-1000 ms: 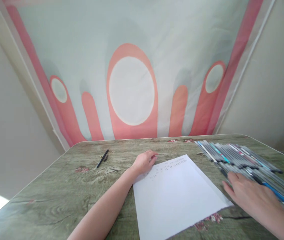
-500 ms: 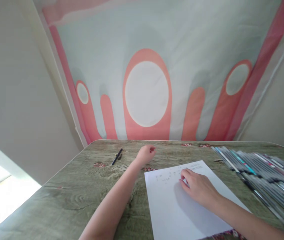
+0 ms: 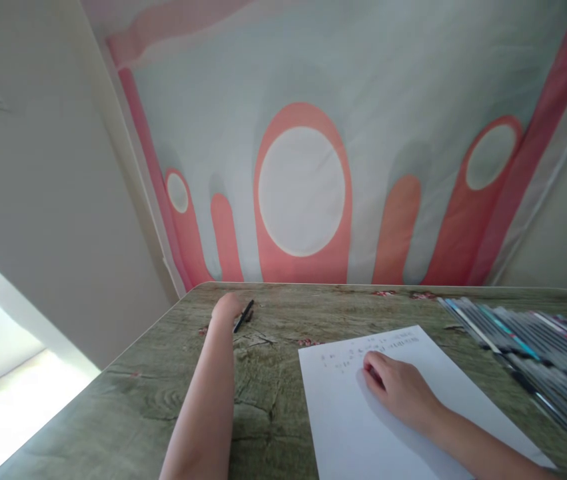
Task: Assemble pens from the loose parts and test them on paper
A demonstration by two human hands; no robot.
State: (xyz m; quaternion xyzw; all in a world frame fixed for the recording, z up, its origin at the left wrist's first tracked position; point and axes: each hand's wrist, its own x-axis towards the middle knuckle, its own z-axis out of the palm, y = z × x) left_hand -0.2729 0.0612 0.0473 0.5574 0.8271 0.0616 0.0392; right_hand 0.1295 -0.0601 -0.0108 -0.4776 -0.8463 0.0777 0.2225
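My left hand (image 3: 226,306) is at the far left part of the table, just beside a black pen (image 3: 243,316) that lies slantwise on the wood. Its fingers are blurred and turned away, so whether they touch the pen is unclear. On a white sheet of paper (image 3: 348,413) rests my right hand (image 3: 400,387), fingers curled in, with no tool sticking out of it. Rows of small handwritten marks run along the top of the sheet, partly covered by the right fingers.
Many grey-barrelled pens (image 3: 553,340), some with coloured or black parts, lie in rows on the right of the wood-patterned table (image 3: 263,427). A small dark piece (image 3: 249,317) sits by the black pen. Behind the table hangs a pink and pale green backdrop (image 3: 303,267).
My left hand has moved left, from the middle of the table to beside the black pen. The right hand stays on the paper, its fingers curled closer. The view has shifted slightly.
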